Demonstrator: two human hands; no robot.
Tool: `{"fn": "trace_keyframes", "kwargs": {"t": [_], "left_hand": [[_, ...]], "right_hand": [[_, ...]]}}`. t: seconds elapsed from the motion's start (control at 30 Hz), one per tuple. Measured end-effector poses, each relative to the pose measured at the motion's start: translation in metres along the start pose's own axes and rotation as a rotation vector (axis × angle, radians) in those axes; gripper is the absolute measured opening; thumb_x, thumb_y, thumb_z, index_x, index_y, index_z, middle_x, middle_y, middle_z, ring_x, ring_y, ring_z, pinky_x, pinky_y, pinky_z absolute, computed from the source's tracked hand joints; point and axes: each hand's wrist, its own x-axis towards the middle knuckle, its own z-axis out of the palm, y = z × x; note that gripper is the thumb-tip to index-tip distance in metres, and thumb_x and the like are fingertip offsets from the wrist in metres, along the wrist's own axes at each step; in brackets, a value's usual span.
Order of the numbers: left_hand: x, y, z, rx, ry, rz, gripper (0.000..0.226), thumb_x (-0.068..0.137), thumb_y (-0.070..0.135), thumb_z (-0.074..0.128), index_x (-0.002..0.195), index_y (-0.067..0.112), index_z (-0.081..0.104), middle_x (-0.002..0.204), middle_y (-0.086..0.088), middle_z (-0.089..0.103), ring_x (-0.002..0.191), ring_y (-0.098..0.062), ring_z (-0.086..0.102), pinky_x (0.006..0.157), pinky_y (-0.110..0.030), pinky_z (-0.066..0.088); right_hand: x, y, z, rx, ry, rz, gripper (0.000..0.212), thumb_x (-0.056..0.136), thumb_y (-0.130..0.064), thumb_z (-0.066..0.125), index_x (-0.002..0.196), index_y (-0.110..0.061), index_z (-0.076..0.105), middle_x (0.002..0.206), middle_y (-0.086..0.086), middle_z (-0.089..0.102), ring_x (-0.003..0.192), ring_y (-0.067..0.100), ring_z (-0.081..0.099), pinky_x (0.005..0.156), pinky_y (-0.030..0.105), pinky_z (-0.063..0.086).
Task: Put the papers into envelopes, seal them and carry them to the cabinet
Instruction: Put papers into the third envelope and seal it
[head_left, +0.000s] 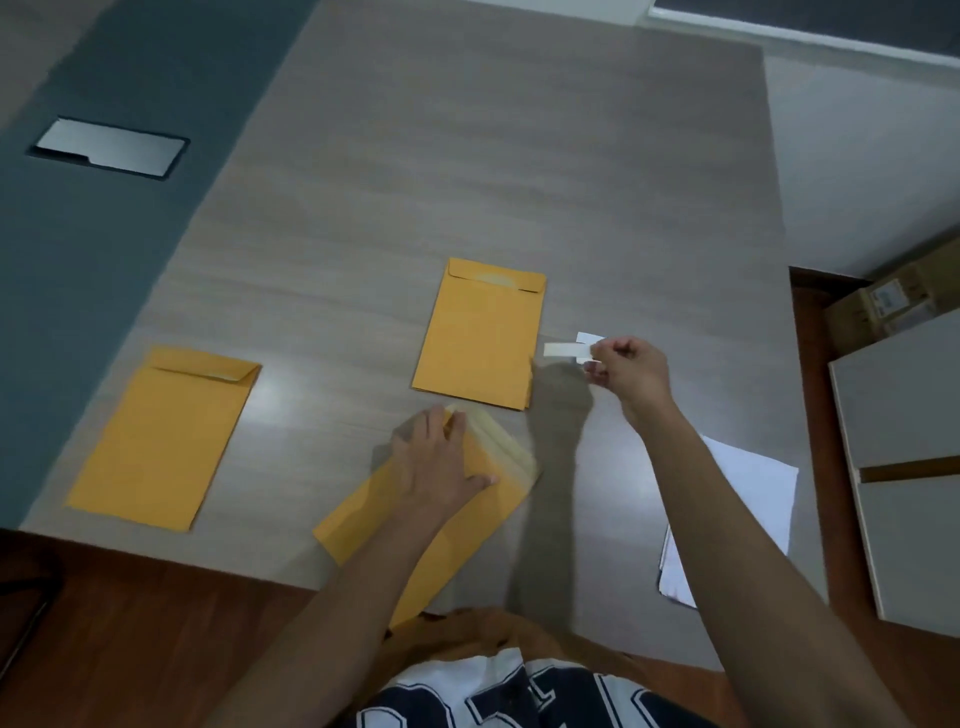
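Sealing step under way: left grip flat, pinning envelope to tabletop; right grip pinched on peeled strip; next, probably dropping strip, folding flap beside left grip.

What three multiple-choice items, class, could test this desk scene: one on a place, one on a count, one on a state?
1. Where does the stack of white papers lie?
A. On the desk's right part, under the right forearm
B. On the far left envelope
C. On the floor

2. How many yellow envelopes are on the desk?
A. One
B. Three
C. Five

3. What is the right hand doing?
A. Resting flat on the desk
B. Pinching a white strip above the desk
C. Holding a pen

Key:
1 A, the sheets show beside and behind that forearm.
2 B: the left envelope, the middle envelope and the near envelope under the left hand.
3 B, the white strip sticks out from its fingertips.
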Motion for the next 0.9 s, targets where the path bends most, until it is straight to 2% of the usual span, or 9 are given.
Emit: {"fn": "trace_keyframes", "kwargs": {"t": [0.1, 0.17, 0.33, 0.43, 0.53, 0.63, 0.73, 0.83, 0.9], "left_hand": [[0.004, 0.000, 0.000, 0.007, 0.012, -0.029, 0.100, 0.075, 0.085, 0.045, 0.151, 0.024, 0.022, 0.147, -0.007, 0.026, 0.133, -0.028, 0.031, 0.098, -0.049, 0.041], [0.006, 0.002, 0.000, 0.033, 0.016, -0.035, 0.101, 0.076, 0.085, 0.043, 0.152, 0.023, 0.020, 0.148, -0.008, 0.026, 0.133, -0.028, 0.031, 0.098, -0.050, 0.041], [0.004, 0.004, 0.000, 0.045, 0.044, -0.044, 0.099, 0.078, 0.084, 0.042, 0.153, 0.023, 0.021, 0.148, -0.008, 0.027, 0.133, -0.028, 0.032, 0.099, -0.049, 0.041], [0.003, 0.004, -0.001, 0.060, 0.032, -0.046, 0.100, 0.079, 0.084, 0.040, 0.155, 0.023, 0.016, 0.150, -0.009, 0.024, 0.135, -0.028, 0.030, 0.099, -0.048, 0.042], [0.003, 0.004, -0.003, 0.067, 0.020, -0.043, 0.101, 0.079, 0.083, 0.039, 0.155, 0.023, 0.013, 0.150, -0.009, 0.022, 0.134, -0.028, 0.030, 0.098, -0.048, 0.042], [0.003, 0.004, -0.003, 0.052, 0.024, -0.043, 0.101, 0.078, 0.082, 0.041, 0.155, 0.023, 0.014, 0.150, -0.009, 0.023, 0.133, -0.029, 0.030, 0.097, -0.049, 0.042], [0.002, 0.004, -0.003, 0.055, 0.027, -0.036, 0.100, 0.078, 0.081, 0.042, 0.155, 0.023, 0.015, 0.149, -0.009, 0.023, 0.133, -0.028, 0.030, 0.096, -0.048, 0.042], [0.001, 0.002, -0.002, 0.055, 0.032, -0.030, 0.101, 0.077, 0.082, 0.042, 0.155, 0.023, 0.015, 0.148, -0.009, 0.025, 0.131, -0.028, 0.031, 0.093, -0.047, 0.043], [0.001, 0.001, -0.001, 0.060, 0.030, -0.022, 0.103, 0.075, 0.082, 0.041, 0.155, 0.023, 0.015, 0.147, -0.009, 0.026, 0.131, -0.029, 0.031, 0.092, -0.046, 0.043]], "right_hand": [[0.034, -0.007, -0.011, 0.014, 0.149, 0.075, 0.013, 0.084, 0.007, 0.061, 0.079, -0.005, 0.060, 0.074, 0.013, 0.059, 0.042, 0.011, 0.056, 0.061, 0.032, 0.058], [0.054, -0.010, -0.017, -0.013, 0.218, 0.091, 0.012, 0.084, 0.006, 0.063, 0.077, -0.005, 0.062, 0.077, 0.014, 0.061, 0.042, 0.012, 0.054, 0.064, 0.034, 0.058], [0.087, -0.016, -0.018, -0.179, 0.243, 0.105, 0.020, 0.082, 0.000, 0.065, 0.068, -0.015, 0.065, 0.067, 0.005, 0.063, 0.049, 0.016, 0.056, 0.075, 0.041, 0.061], [0.101, -0.015, -0.016, -0.383, 0.279, 0.055, 0.016, 0.077, -0.012, 0.063, 0.064, -0.020, 0.066, 0.069, 0.001, 0.068, 0.069, 0.022, 0.069, 0.083, 0.037, 0.058], [0.105, -0.013, -0.013, -0.487, 0.274, 0.021, 0.013, 0.077, -0.013, 0.061, 0.074, -0.018, 0.072, 0.076, 0.000, 0.070, 0.082, 0.023, 0.071, 0.084, 0.028, 0.056], [0.105, -0.012, -0.011, -0.574, 0.267, -0.027, 0.017, 0.080, -0.008, 0.060, 0.085, -0.015, 0.075, 0.086, 0.004, 0.073, 0.088, 0.021, 0.069, 0.075, 0.019, 0.046], [0.104, -0.012, -0.013, -0.618, 0.270, -0.049, 0.012, 0.081, -0.010, 0.068, 0.092, -0.013, 0.074, 0.097, 0.006, 0.073, 0.093, 0.021, 0.067, 0.079, 0.019, 0.045], [0.097, -0.013, -0.018, -0.633, 0.269, -0.095, 0.019, 0.081, -0.014, 0.072, 0.099, -0.009, 0.071, 0.100, 0.008, 0.071, 0.096, 0.021, 0.066, 0.086, 0.023, 0.049], [0.079, -0.015, -0.015, -0.629, 0.243, -0.149, 0.020, 0.081, -0.009, 0.068, 0.100, -0.008, 0.070, 0.094, 0.006, 0.070, 0.088, 0.018, 0.065, 0.079, 0.016, 0.045]]}}
